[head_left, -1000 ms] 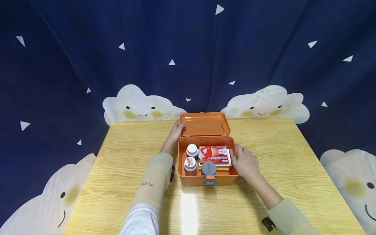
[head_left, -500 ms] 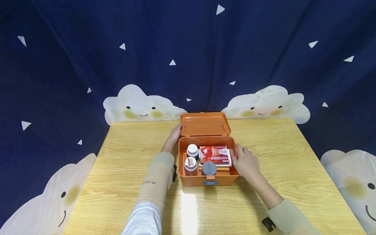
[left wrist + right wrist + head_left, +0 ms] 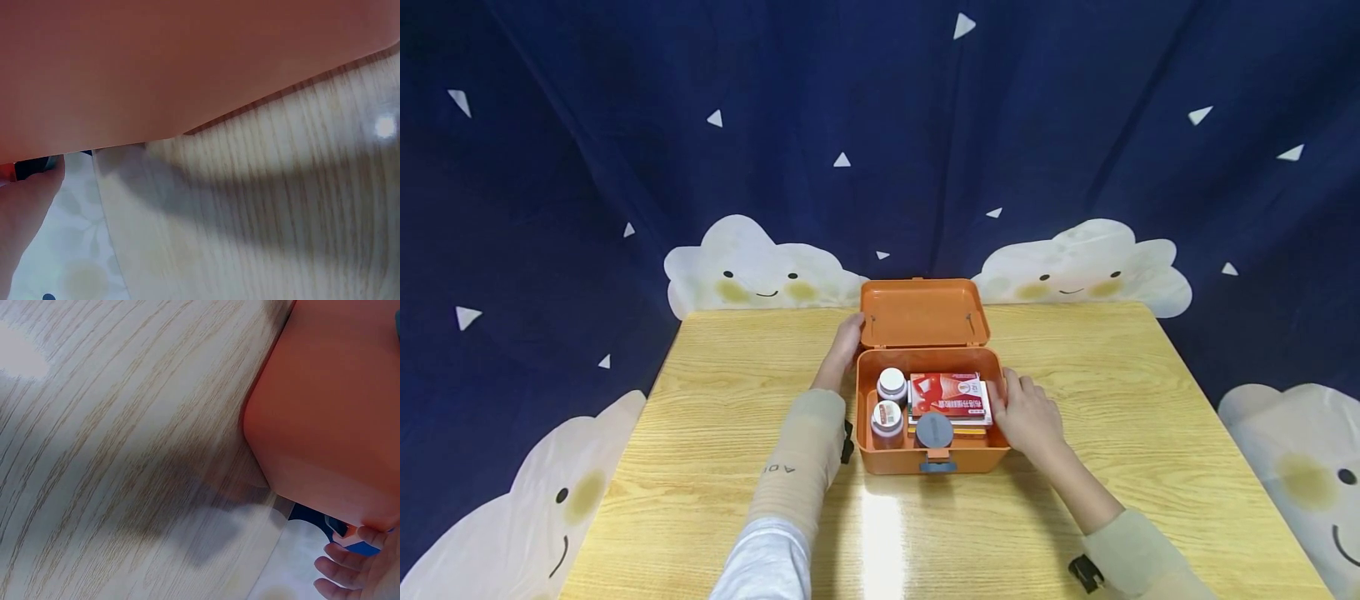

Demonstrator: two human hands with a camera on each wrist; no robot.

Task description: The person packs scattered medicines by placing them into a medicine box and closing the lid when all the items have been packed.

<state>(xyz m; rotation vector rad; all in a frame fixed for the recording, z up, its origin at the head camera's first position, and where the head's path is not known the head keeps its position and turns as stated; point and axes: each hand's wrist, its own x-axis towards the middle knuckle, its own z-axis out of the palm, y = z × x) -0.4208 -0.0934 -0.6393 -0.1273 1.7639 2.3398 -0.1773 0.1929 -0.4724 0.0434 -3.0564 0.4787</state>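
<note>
An orange plastic medicine box (image 3: 887, 462) stands on the table, its lid (image 3: 923, 312) tipped back behind it. Inside, at the left, are two white-capped pill bottles, the rear one (image 3: 892, 381) and the front one (image 3: 887, 414). A grey-capped jar (image 3: 934, 430) stands near the front wall; a red medicine carton (image 3: 946, 393) lies flat on other cartons. My left hand (image 3: 844, 343) is at the lid's left edge, its fingertips hidden behind the lid. My right hand (image 3: 1030, 417) holds the box's right wall, thumb over the rim inside and fingers outside.
The wooden table (image 3: 730, 367) extends to both sides of the box. A dark blue curtain (image 3: 910, 125) with white clouds hangs right behind the table's far edge. A blue-grey latch (image 3: 937, 467) sits on the box front.
My left hand's fingers have gone from the lid's inner edge to behind it. The lid has tilted up slightly. My right hand has stayed on the box's right wall.
</note>
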